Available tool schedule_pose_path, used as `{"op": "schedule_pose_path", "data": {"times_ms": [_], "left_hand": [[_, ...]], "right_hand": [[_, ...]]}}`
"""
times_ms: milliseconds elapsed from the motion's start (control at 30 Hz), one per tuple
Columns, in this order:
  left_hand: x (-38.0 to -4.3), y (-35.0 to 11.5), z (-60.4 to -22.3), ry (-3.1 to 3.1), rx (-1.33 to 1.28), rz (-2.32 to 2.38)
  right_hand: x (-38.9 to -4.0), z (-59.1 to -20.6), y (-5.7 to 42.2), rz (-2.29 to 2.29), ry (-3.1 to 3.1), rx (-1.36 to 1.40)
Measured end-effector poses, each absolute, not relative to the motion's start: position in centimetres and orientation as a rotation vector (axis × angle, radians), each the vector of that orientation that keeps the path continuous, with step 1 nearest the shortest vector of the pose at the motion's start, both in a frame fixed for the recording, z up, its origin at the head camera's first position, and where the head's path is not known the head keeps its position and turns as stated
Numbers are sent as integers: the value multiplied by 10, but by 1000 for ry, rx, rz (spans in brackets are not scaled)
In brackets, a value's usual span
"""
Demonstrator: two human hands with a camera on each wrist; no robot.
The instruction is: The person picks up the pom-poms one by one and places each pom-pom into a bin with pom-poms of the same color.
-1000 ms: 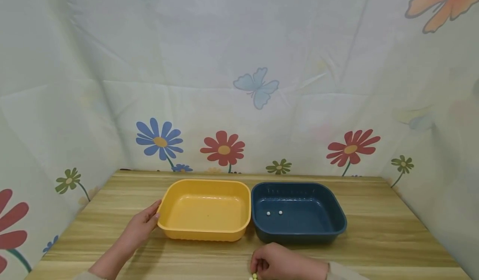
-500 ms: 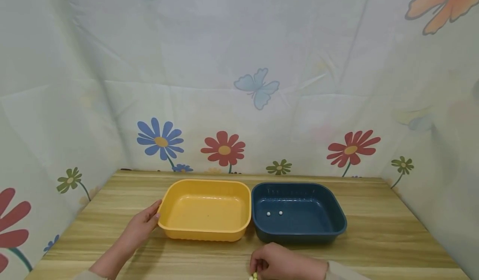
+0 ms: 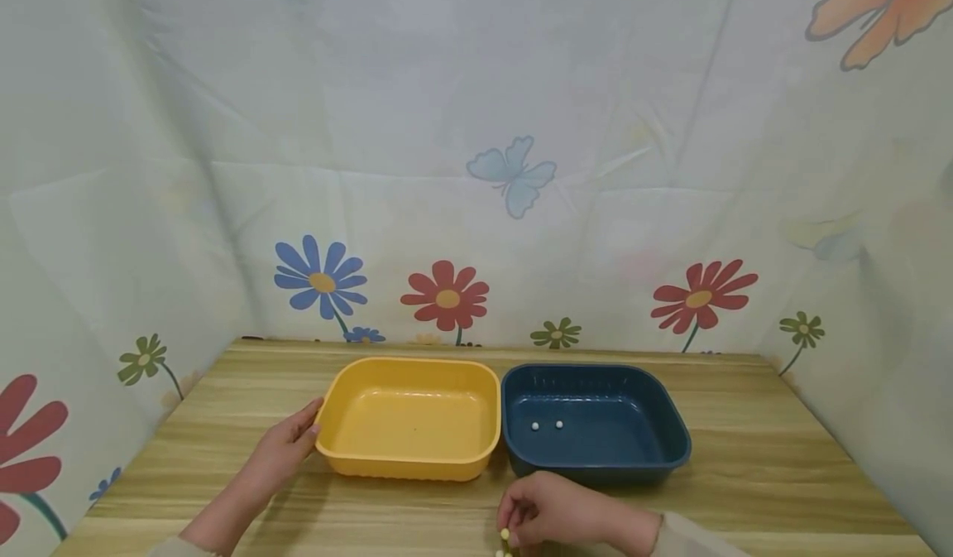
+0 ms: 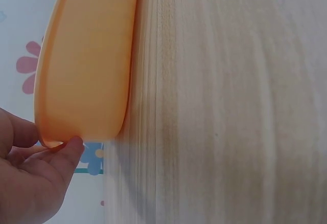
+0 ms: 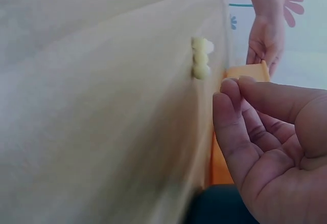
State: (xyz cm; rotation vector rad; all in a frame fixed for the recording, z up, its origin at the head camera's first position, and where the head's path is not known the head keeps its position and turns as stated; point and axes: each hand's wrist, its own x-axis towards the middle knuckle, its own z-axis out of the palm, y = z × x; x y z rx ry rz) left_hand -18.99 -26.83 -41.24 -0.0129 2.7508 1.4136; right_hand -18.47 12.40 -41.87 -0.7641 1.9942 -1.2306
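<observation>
My left hand (image 3: pixel 281 449) holds the left end of the yellow bin (image 3: pixel 409 458). In the left wrist view its thumb and fingers (image 4: pixel 64 157) pinch the bin's rim. Near the front edge, my right hand (image 3: pixel 551 509) is lifted slightly over the table. Its thumb and index fingertips pinch a small yellow ball (image 3: pixel 505 533); in the right wrist view the fingertips (image 5: pixel 231 88) meet and hide it. Just beside them a cluster of small yellow and white balls (image 5: pixel 201 60) lies on the table, largely cut off in the head view.
A dark blue bin (image 3: pixel 596 466) stands against the yellow bin's right side. Inside it lie two small white balls (image 3: pixel 559 424). Both bins rest on a wood-grain table (image 3: pixel 759 458). A flowered cloth (image 3: pixel 596 234) hangs behind and at both sides.
My right hand has risen a little away from the cluster, and a yellow ball at its fingertips has moved up with it. My left hand keeps its place on the yellow bin.
</observation>
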Motion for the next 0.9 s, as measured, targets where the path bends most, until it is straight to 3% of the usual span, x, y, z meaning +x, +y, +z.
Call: {"op": "schedule_pose_path", "data": {"times_ms": [400, 900], "left_hand": [[-191, -269, -413, 2751, -23, 1399], [-191, -270, -413, 2730, -23, 1418]], "right_hand": [[-201, -381, 120, -1199, 2033, -790], [-257, -315, 98, -1049, 2084, -782]]}}
